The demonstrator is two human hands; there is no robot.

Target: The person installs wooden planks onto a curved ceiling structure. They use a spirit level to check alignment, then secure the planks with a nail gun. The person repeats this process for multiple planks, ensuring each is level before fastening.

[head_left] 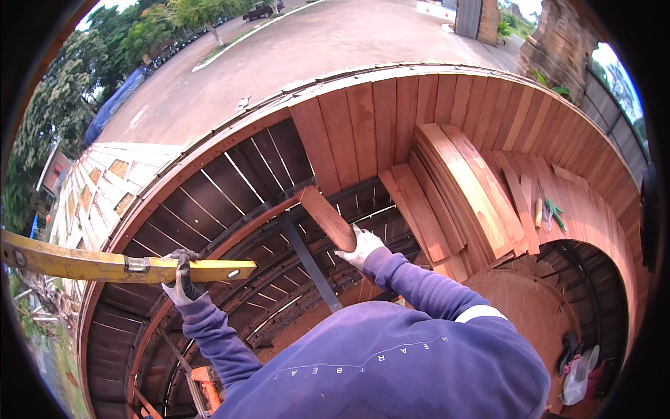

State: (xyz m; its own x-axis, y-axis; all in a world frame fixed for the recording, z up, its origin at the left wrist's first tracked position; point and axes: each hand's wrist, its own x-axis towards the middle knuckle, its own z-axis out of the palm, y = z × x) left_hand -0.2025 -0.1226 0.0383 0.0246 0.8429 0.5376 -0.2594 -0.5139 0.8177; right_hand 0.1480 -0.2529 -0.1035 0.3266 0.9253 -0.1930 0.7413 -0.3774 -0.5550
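My left hand (180, 283), in a grey and white glove, is closed round a long yellow spirit level (91, 262) that reaches out to the left edge of the view. My right hand (361, 250), in a pale glove, grips the near end of a short reddish wooden plank (322, 215). Its far end lies by the curved rail where the fitted vertical boards (349, 133) end, beside a dark slatted section (237, 167) of the curved structure. A dark steel bar (307, 258) runs beneath, between my hands.
Stacked planks (467, 181) lie to the right, with green-handled tools (553, 213) on the curved bench. An orange tool (208, 383) is low at the left; bags and shoes (579, 370) sit low at the right. Outside are pavement (279, 35), trees and a blue tarp (115, 105).
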